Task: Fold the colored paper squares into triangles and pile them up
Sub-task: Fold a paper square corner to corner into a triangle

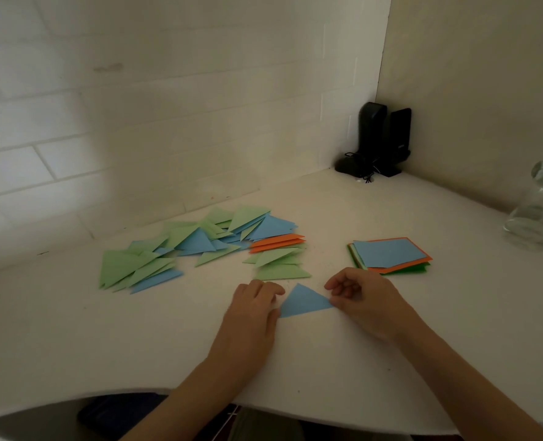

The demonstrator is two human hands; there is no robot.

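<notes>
Blue triangle (303, 302): lying flat on the near counter (104, 338), between both hands.
Left hand (252, 308): fingers pressing its left corner.
Right hand (364, 302): fingers pinching its right tip.

You have a single view, from the camera worn on your head. It looks forward and steeply down across the white worktop (343, 361) toward the corner where the tiled wall (168, 122) meets the plain side wall (470, 90). It sits close: your forearms enter from the bottom edge and both hands lie near the middle of the frame. The wide lens bows the worktop's near edge and bends the tile lines.
</notes>
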